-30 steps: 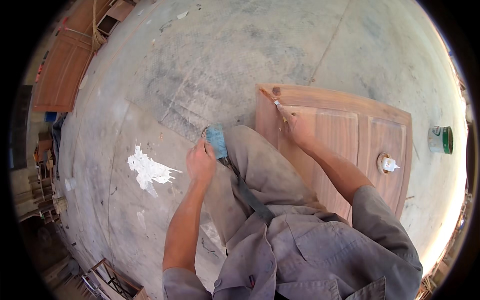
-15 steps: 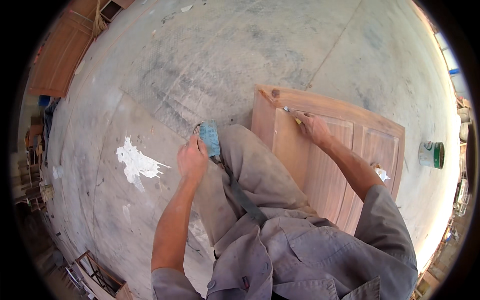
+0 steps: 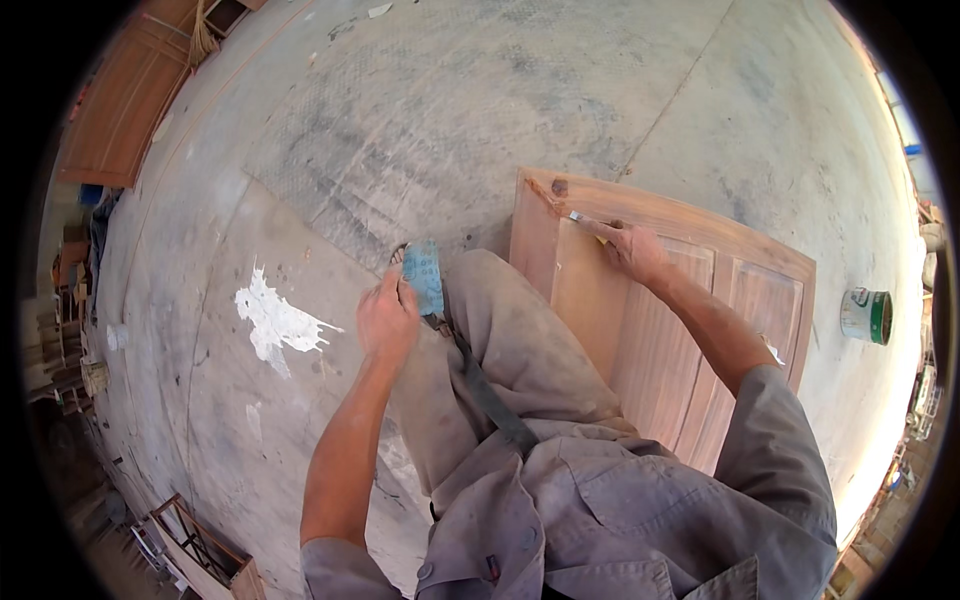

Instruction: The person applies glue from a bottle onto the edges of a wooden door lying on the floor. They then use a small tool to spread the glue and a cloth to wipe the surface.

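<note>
My left hand point(image 3: 388, 315) is closed on a blue sheet of sandpaper point(image 3: 423, 278), held up beside my bent knee. My right hand point(image 3: 638, 252) grips a small putty knife point(image 3: 577, 217), its metal tip at the far left corner of a wooden cabinet piece point(image 3: 690, 205). Part of the knife's yellowish handle shows beneath the fingers. A reddish-brown streak runs along the edge by that corner, near a dark knot. The piece lies on the floor to my right, its recessed panels facing up. My right forearm crosses over them and mostly hides a small white object.
A white and green can point(image 3: 866, 316) lies at the right. Spilled white paint or filler point(image 3: 275, 318) marks the concrete floor on the left. Wooden panelled furniture point(image 3: 125, 95) and a broom point(image 3: 203, 40) are at the far left, a wooden frame point(image 3: 200, 545) at the lower left.
The view has shifted slightly. Both hands keep their grips, and the knife tip stays by the corner. My right forearm now covers more of the small white object on the panel.
</note>
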Demonstrator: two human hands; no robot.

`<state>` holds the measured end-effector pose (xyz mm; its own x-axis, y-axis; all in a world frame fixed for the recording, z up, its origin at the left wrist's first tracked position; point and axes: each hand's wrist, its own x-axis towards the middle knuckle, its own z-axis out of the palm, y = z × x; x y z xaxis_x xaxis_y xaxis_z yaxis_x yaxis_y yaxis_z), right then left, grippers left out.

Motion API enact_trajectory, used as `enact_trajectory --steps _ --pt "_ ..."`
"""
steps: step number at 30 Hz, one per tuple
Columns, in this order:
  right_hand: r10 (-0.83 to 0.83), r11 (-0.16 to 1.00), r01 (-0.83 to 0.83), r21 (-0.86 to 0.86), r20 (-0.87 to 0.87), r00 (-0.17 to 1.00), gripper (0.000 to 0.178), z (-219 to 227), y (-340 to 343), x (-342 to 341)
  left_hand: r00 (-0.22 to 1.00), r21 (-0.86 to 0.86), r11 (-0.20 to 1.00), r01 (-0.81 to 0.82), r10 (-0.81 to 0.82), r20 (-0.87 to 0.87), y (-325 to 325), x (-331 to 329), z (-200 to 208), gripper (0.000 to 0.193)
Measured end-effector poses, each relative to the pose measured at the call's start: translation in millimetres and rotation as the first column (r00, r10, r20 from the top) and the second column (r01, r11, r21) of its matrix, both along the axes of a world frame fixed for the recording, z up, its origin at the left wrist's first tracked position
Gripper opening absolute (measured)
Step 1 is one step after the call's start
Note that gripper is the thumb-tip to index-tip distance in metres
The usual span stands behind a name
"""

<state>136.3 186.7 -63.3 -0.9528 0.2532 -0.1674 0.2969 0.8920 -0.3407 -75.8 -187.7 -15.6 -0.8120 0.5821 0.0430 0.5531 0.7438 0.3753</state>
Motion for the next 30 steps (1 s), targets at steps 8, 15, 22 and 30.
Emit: enact_trajectory --steps 8,15,22,30 --pt "0.001 1.0 0.0 0.008 -0.069 0.998 0.067 4 -7 -8 1.0 -0.023 1.0 -0.007 0.007 0.03 6 4 4 0.015" --pt "-0.061 0.998 0.061 0.015 0.015 0.998 0.067 11 -23 -22 0.998 -0.03 0.999 -0.04 0.042 0.047 -1 2 -3 0.016" --pt "0.022 0.999 -0.016 0.042 -0.152 0.988 0.066 -2 -11 -6 0.996 0.026 0.998 -0.051 0.05 0.069 -8 -1 -3 0.018" --pt "0.07 0.994 -0.048 0.1 -0.227 0.971 0.07 -5 -18 -3 0.993 0.031 0.998 -0.052 0.049 0.106 -6 1 -5 0.02"
